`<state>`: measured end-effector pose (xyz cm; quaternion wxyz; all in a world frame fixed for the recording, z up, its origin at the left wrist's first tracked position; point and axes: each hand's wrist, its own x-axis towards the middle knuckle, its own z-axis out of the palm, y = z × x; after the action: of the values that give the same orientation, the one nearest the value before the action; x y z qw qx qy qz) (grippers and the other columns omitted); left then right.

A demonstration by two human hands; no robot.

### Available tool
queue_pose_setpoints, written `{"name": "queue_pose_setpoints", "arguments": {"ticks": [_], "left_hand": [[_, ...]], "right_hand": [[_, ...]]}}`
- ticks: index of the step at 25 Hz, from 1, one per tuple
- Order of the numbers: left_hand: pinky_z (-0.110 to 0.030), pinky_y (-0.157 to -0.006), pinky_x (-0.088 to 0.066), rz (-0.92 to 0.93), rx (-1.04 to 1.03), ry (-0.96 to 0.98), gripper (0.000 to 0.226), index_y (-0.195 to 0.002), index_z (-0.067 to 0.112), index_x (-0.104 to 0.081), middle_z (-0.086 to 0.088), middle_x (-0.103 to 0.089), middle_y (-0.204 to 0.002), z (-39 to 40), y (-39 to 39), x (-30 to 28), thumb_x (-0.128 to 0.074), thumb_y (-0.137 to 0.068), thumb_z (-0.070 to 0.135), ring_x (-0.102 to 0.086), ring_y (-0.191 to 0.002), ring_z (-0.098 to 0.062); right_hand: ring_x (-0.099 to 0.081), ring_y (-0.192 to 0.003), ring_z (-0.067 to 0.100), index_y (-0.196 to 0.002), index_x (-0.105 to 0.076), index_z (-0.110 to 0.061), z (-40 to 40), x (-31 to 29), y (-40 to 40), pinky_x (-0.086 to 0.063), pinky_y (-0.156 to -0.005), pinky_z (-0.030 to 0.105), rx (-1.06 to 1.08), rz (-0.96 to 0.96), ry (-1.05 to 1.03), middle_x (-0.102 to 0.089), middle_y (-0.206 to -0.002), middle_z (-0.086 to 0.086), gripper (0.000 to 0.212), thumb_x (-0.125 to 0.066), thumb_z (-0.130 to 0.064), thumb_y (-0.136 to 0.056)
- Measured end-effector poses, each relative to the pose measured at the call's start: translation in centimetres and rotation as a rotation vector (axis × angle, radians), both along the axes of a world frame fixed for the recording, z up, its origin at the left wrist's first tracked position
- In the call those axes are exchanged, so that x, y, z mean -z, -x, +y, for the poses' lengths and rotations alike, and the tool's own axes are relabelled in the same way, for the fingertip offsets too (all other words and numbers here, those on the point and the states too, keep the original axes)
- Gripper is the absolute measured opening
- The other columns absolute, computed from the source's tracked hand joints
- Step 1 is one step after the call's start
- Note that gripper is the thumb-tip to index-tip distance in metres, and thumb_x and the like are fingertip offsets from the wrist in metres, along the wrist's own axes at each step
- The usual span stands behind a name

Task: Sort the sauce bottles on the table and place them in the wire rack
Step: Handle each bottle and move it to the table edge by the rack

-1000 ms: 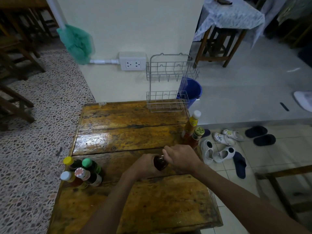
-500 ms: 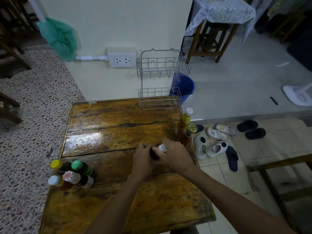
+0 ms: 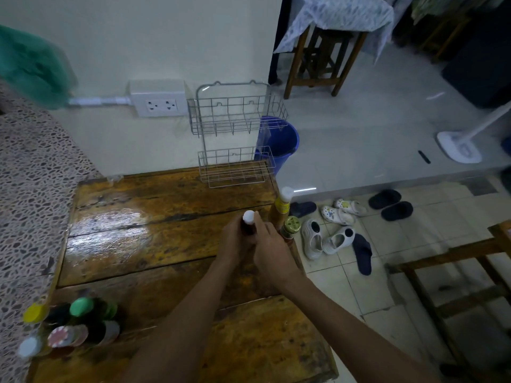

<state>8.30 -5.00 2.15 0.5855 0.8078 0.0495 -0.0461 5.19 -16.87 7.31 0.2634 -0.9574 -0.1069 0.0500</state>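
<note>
My table is worn wood planks, varnished glossy and catching glare. The wire rack looks like thin bare metal. The floor beside me is speckled terrazzo.

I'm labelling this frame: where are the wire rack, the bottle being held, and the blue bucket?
wire rack (image 3: 236, 117): head view, upper basket's front wires.
held bottle (image 3: 248, 217): head view, its white cap.
blue bucket (image 3: 287, 142): head view, its side wall.
</note>
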Motion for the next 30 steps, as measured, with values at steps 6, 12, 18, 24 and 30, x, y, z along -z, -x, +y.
{"name": "queue_pose_setpoints", "arguments": {"ticks": [6, 12, 18, 24, 30], "left_hand": [[-0.038, -0.083, -0.056, -0.001, -0.033, -0.155, 0.023, -0.112, 0.007, -0.072, -0.011, -0.075, -0.106, -1.2, -2.8, 2.0, -0.074, -0.095, 0.022, -0.07, -0.1, -0.028], [-0.031, -0.083, -0.055, 0.002, -0.03, -0.197, 0.026, -0.117, 0.015, -0.07, -0.005, -0.075, -0.111, -1.3, -3.9, 2.2, -0.07, -0.097, 0.03, -0.069, -0.1, -0.022], [-0.036, -0.101, -0.054, 0.057, -0.017, -0.129, 0.055, -0.143, 0.022, -0.051, -0.001, -0.061, -0.143, 0.4, -1.5, 1.0, -0.066, -0.094, 0.042, -0.06, -0.127, -0.018], [-0.045, -0.099, -0.053, 0.108, -0.338, -0.147, 0.025, -0.128, 0.017, -0.058, -0.004, -0.062, -0.133, 7.6, 9.5, 2.0, -0.059, -0.104, 0.024, -0.061, -0.122, -0.025], [-0.009, -0.097, -0.04, 0.164, -0.627, -0.162, 0.043, -0.144, 0.011, -0.053, 0.002, -0.056, -0.136, 13.6, 20.8, 3.5, -0.062, -0.102, 0.012, -0.054, -0.123, 0.001]], "right_hand": [[-0.058, -0.114, 0.028, -0.162, -0.005, -0.018, -0.3, 0.8, -1.7, -0.051, -0.081, 0.028, -0.052, 0.044, 0.04, -0.031, -0.16, 0.011, 0.086, -0.05, 0.006, -0.092], [-0.063, -0.1, 0.022, -0.162, 0.001, -0.017, 0.5, 1.7, -2.1, -0.035, -0.066, 0.015, -0.001, 0.036, 0.115, -0.026, -0.162, 0.01, 0.092, -0.054, 0.002, -0.091], [-0.063, -0.103, 0.023, -0.156, -0.019, -0.018, 1.8, -0.1, -1.1, -0.052, -0.067, 0.023, 0.144, 0.02, 0.003, -0.047, -0.137, 0.009, 0.066, -0.052, -0.02, -0.099], [-0.057, -0.116, 0.023, -0.149, -0.029, -0.023, 11.6, -1.6, 1.9, -0.054, -0.086, 0.038, -0.279, 0.028, -0.047, -0.045, -0.138, 0.004, 0.053, -0.051, -0.032, -0.101], [-0.047, -0.127, 0.029, -0.15, -0.028, -0.023, 22.1, -1.8, 7.0, -0.053, -0.091, 0.046, -0.735, -0.032, 0.029, -0.042, -0.143, 0.008, 0.057, -0.051, -0.041, -0.1]]}}
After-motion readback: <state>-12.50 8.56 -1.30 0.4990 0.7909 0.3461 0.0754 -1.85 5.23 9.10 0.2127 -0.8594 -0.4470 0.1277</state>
